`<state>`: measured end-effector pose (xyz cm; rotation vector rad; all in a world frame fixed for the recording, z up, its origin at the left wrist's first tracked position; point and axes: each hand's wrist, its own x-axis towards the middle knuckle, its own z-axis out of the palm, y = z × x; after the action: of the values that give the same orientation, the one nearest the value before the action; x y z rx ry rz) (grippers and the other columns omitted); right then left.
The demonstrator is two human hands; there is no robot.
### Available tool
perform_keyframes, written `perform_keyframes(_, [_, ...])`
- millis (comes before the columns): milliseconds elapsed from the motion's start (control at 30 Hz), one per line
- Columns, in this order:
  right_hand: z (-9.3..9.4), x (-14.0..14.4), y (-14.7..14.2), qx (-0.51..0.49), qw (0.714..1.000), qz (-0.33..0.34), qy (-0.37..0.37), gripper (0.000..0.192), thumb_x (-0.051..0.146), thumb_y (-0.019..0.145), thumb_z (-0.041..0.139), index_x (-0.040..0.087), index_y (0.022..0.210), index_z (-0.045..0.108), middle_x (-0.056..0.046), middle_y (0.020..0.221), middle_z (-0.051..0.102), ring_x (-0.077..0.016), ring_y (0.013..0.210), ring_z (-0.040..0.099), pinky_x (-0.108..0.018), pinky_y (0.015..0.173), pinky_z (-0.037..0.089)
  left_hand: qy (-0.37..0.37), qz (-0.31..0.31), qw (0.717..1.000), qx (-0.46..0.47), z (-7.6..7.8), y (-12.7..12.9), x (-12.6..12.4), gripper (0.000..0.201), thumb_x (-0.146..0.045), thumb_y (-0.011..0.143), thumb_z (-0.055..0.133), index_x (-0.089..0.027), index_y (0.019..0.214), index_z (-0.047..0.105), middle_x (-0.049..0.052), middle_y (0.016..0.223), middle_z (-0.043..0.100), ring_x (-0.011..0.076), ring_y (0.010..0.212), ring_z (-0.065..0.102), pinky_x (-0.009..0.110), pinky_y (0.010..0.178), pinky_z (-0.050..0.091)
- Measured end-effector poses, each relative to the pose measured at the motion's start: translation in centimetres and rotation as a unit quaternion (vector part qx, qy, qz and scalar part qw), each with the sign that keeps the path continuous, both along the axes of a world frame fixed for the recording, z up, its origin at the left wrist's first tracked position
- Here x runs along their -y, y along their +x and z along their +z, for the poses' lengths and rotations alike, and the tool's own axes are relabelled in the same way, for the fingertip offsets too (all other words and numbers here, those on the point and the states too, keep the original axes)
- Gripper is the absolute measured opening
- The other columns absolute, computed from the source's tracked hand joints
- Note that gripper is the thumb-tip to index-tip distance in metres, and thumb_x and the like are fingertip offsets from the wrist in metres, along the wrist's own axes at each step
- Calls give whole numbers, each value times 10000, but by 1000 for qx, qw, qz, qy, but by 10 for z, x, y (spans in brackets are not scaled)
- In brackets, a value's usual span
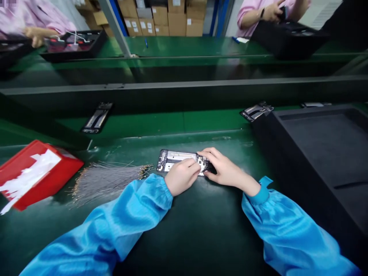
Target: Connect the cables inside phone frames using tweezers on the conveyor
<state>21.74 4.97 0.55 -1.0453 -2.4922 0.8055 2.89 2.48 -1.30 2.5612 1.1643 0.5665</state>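
The phone frame (179,161) lies flat on the green surface (178,222), so both hands can press on it from above. The left hand (182,176) rests on its middle, grip half closed, probably to keep it steady. The right hand (225,168) pinches narrow at the frame's right end, on a small part. A bundle of thin wires (106,178) lies near, beside a red box (34,172).
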Motion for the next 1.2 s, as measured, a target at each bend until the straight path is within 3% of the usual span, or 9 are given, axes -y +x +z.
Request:
perform_keyframes(200, [3,-1,1,-1,1000,13,-20,609,145,703,544,229,1265,325,-88,1182,402,-232,1076,448,-397,899,418,4,3,1000,-7,1,-1,2,191,-181,852,389,-157,797,570,34,768,528,140,717,514,244,646,443])
perform_keyframes(500, [4,0,-1,-1,999,-3,-33,576,133,692,532,220,1231,345,-86,1163,404,-229,1029,472,-385,860,440,-2,-51,998,26,0,-7,12,218,-166,846,399,-169,890,613,28,758,520,120,691,500,234,626,434])
perform_keyframes(767, [3,-2,0,0,999,-10,-46,571,135,684,546,216,1214,349,-87,1150,408,-221,983,484,-368,825,456,3,-59,998,37,0,-9,14,243,-144,841,397,-171,933,620,32,763,536,120,692,504,242,630,440])
perform_keyframes(1200, [14,-8,-17,113,991,-21,-62,597,105,606,553,184,1173,384,-97,1046,390,-245,924,480,-400,794,440,68,-85,994,-30,4,-9,12,248,-156,853,373,-164,924,611,40,763,543,146,705,478,258,625,428])
